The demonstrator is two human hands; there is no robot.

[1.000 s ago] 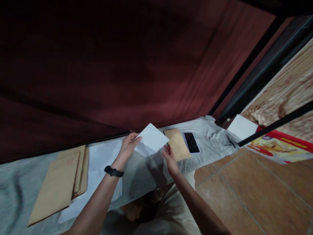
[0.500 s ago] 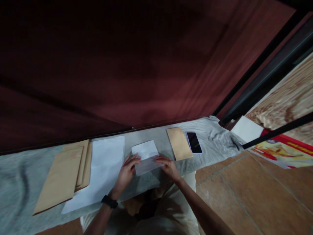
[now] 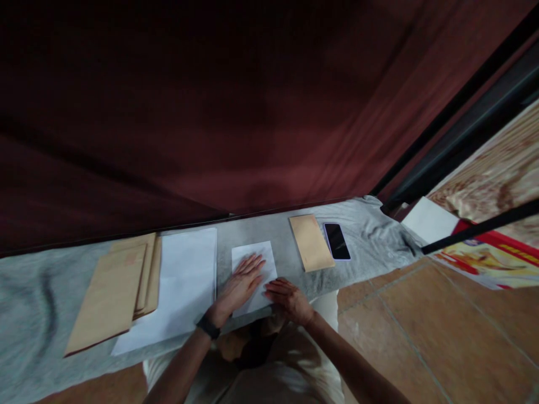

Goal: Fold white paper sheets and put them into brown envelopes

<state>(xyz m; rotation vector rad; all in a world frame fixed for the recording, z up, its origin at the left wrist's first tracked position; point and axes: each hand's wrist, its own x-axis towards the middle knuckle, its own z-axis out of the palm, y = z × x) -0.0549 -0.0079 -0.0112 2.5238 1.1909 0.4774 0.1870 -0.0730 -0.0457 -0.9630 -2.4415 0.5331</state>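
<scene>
A folded white sheet (image 3: pixel 257 256) lies flat on the grey cloth (image 3: pixel 33 297) in front of me. My left hand (image 3: pixel 240 285), with a black band on the wrist, rests palm down on the sheet with fingers spread. My right hand (image 3: pixel 287 297) presses flat on the sheet's near right edge. Neither hand grips anything.
A stack of white paper (image 3: pixel 181 286) lies left of the sheet, with brown envelopes (image 3: pixel 113 292) further left. One brown envelope (image 3: pixel 310 242) and a dark phone (image 3: pixel 337 241) lie to the right. A dark red curtain (image 3: pixel 210 112) hangs behind. Tiled floor (image 3: pixel 442 336) is at the right.
A second ago both hands held the white sheet up in the air. They brought it down onto the cloth, folded it, and now press it flat.
</scene>
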